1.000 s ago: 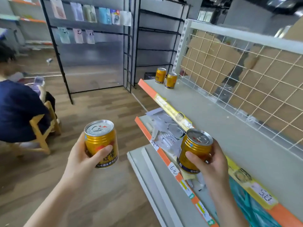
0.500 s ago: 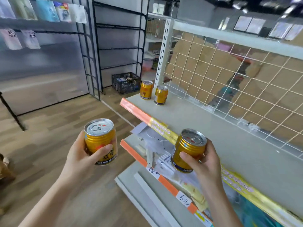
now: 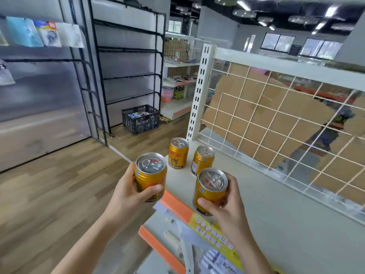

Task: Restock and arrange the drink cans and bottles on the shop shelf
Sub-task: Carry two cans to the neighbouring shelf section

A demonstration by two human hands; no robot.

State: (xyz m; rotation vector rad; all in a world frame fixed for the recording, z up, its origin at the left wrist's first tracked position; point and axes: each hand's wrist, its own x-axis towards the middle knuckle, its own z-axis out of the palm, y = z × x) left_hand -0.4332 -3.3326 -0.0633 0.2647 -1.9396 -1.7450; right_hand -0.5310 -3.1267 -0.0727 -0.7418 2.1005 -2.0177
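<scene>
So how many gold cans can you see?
4. The left hand holds the left can, the right hand holds the right can, and two shelf cans stand by the white post. Others may be hidden.

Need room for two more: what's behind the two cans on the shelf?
Behind the left shelved can and right shelved can: a slotted upright post and a white wire grid, cardboard beyond it. The cans cover the strip of shelf right behind them.

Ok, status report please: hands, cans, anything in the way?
Left hand grips one can, right hand grips another can. Two more cans stand upright on the shelf. Nothing seen in the way.
</scene>
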